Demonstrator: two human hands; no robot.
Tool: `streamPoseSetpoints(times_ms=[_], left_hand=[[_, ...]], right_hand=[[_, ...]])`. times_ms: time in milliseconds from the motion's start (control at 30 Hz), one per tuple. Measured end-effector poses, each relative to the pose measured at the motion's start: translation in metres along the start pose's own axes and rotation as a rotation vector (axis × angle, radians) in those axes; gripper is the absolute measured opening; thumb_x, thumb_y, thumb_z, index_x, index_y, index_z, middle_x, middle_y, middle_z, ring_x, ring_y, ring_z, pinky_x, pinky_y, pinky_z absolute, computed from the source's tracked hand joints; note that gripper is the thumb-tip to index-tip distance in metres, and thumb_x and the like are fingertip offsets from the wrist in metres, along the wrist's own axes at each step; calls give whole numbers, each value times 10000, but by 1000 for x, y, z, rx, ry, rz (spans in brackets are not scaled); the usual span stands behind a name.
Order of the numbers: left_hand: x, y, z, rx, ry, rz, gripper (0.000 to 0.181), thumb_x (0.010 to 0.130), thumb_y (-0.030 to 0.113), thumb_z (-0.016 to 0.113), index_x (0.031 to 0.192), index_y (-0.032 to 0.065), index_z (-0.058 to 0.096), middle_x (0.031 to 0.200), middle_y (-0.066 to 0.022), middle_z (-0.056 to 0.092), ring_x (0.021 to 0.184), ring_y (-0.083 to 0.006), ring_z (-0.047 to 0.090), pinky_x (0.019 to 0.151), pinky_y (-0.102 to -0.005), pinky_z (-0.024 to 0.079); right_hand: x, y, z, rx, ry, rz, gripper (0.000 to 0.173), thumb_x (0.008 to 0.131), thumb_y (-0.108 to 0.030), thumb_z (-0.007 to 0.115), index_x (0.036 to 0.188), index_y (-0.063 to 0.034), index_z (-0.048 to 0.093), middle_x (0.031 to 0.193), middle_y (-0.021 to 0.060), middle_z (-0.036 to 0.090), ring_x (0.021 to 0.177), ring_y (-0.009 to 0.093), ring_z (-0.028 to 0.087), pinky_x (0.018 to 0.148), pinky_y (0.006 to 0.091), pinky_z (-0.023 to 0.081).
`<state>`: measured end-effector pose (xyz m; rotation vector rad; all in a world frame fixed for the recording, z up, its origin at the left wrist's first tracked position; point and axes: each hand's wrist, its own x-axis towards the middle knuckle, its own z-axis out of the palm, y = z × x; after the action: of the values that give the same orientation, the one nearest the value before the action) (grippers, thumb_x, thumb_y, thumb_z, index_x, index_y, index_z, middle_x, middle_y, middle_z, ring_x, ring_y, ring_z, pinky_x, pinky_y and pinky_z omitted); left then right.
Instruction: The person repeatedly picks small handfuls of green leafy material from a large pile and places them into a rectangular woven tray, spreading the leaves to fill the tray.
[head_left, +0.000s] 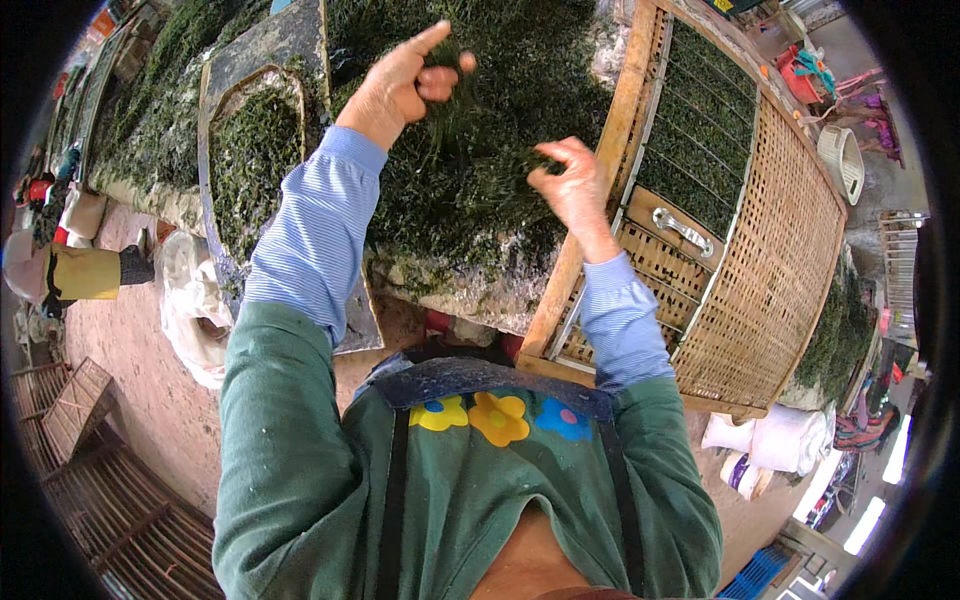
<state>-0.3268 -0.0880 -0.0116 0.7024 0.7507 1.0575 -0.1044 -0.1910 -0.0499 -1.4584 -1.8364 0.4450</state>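
Observation:
A thick heap of dark green, stringy seaweed-like plant matter covers the work surface before me. My left hand is over its far left part, index finger stretched out and the other fingers curled. Blurred strands show just below those fingers; whether any are held is unclear. Over the heap's right side, my right hand has thumb and fingers bent toward each other, with dark green matter at the tips. Beside it, a woven bamboo tray carries a metal-barred frame with a layer of the green matter inside.
A clear handle sits on a wooden block within the frame. A dark board with a green-filled outlined shape lies left. Another person's yellow garment shows far left. White sacks stand on the floor right.

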Motion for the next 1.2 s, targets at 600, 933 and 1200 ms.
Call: streamPoseSetpoints(times_ms=[600,933,1200], left_hand=[[-21,-110,60,-334,-183,-329,356,924,357,403,1100,63,501,849,-133,612,606,-202,587,578,-374,542],[-17,-87,84,-80,132,-206,178,872,150,552,765,19,495,641,-51,488,433,-78,337,361,-219,289],[-54,-10,111,-104,-30,-123,145,897,137,510,861,-1,481,687,-25,461,438,-47,309,374,-187,256]], right_hand=[[77,35,-34,532,40,163,381,677,-94,689,1044,-29,607,921,61,626,774,137,569,667,258,468],[29,17,-42,162,-549,147,484,736,-316,712,1107,-48,554,976,46,612,865,121,572,788,289,472],[-13,24,42,671,-568,-17,250,866,-283,526,883,-33,540,708,79,585,576,202,545,597,331,439]])
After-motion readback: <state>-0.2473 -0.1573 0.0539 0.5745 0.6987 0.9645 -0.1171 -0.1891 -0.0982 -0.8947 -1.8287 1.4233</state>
